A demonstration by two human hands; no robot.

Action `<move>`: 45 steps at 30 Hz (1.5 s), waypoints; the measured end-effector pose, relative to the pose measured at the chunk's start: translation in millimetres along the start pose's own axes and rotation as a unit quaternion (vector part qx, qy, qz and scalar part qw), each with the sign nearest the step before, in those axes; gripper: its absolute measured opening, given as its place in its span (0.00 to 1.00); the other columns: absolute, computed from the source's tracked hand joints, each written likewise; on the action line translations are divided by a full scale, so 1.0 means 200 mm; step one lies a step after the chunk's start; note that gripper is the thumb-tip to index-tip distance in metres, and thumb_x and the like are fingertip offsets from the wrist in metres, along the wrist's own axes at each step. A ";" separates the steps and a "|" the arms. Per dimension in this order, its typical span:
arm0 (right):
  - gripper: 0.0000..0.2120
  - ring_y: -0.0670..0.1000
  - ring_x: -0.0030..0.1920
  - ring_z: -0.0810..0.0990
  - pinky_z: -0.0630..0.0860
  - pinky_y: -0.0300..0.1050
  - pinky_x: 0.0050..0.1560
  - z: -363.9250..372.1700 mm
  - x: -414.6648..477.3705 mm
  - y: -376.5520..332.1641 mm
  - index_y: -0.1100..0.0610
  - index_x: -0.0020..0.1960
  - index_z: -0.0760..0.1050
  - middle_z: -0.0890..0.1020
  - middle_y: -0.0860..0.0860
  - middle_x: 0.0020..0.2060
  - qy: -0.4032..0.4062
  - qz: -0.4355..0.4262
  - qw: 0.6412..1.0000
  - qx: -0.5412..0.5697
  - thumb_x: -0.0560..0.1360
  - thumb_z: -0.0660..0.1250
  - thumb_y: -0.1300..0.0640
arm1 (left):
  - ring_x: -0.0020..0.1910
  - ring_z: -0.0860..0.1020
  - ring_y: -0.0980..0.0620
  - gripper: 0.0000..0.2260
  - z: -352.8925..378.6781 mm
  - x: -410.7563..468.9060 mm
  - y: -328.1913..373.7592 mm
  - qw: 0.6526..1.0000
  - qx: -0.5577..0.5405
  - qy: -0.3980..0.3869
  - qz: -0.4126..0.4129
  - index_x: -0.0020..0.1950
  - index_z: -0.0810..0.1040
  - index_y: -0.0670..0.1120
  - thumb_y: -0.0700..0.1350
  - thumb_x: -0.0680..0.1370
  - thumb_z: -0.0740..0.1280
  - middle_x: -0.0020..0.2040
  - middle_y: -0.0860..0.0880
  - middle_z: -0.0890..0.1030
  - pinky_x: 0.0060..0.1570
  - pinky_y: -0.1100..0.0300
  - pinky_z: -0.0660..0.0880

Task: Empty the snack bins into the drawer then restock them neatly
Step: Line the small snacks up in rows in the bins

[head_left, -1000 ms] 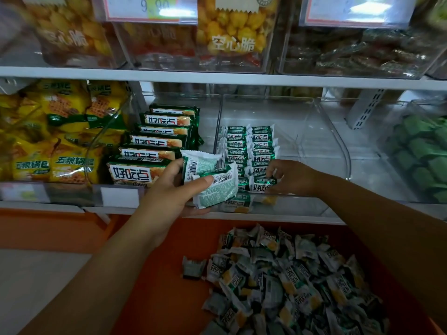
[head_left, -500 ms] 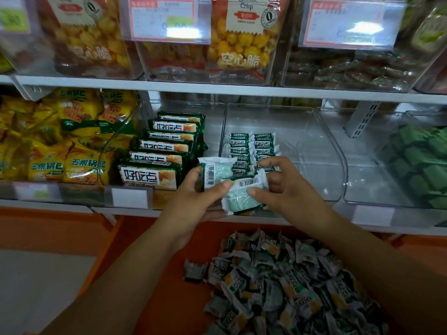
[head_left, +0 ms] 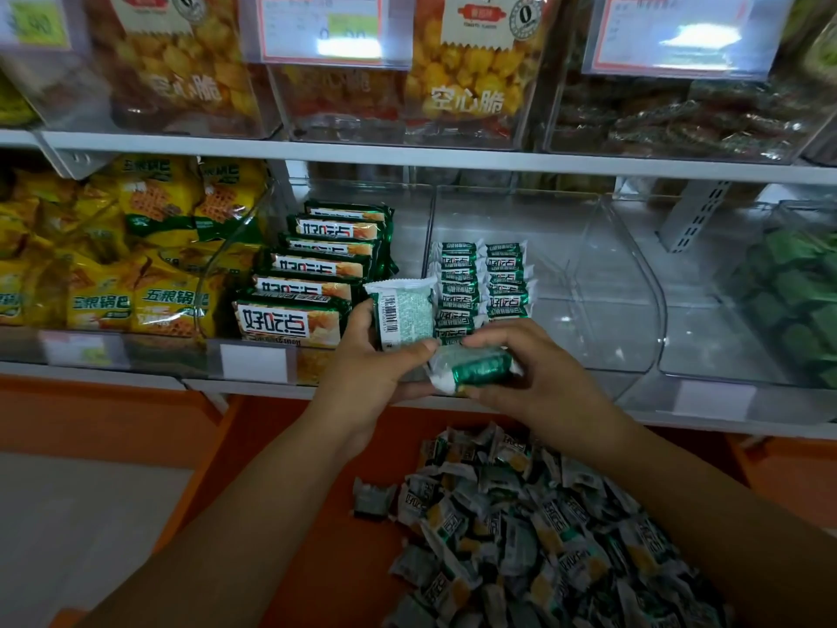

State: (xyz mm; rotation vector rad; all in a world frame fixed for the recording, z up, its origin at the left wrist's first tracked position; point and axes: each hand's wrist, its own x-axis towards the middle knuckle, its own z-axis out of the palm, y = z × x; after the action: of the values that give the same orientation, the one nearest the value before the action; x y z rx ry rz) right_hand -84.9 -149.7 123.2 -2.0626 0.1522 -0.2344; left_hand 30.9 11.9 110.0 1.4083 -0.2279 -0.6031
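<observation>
Packets [head_left: 401, 315] gripped in left hand [head_left: 362, 383] look light, crinkly, slippery imo; right hand [head_left: 539, 387] pinches a single packet [head_left: 475, 371] by its sides.

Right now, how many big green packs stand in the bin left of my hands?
6, in one row in the clear bin: front pack, second, third, fourth, fifth, rear pack. More may be hidden behind.

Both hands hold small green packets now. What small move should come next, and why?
Probably the right hand should carry its green packet up to the two neat rows in the clear bin and set it in line with them. The left hand holds spare packets ready, and the bin's right part is bare, so restocking looks unfinished.
</observation>
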 end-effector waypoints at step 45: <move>0.10 0.52 0.39 0.85 0.83 0.47 0.46 -0.31 0.34 0.23 0.55 0.51 0.80 0.72 0.52 0.65 -0.144 0.213 0.954 -0.154 0.71 0.76 0.60 | 0.54 0.80 0.55 0.19 -0.01 -0.01 0.05 0.983 0.161 0.040 0.079 0.66 0.67 0.59 0.49 0.78 0.67 0.62 0.59 0.76 0.49 0.56 0.82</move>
State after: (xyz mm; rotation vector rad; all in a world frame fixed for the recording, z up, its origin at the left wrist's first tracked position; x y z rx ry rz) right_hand -33.0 -238.7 118.2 -2.2833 0.4711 0.3770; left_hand 32.5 14.4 119.7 1.7035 -0.3818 -0.3892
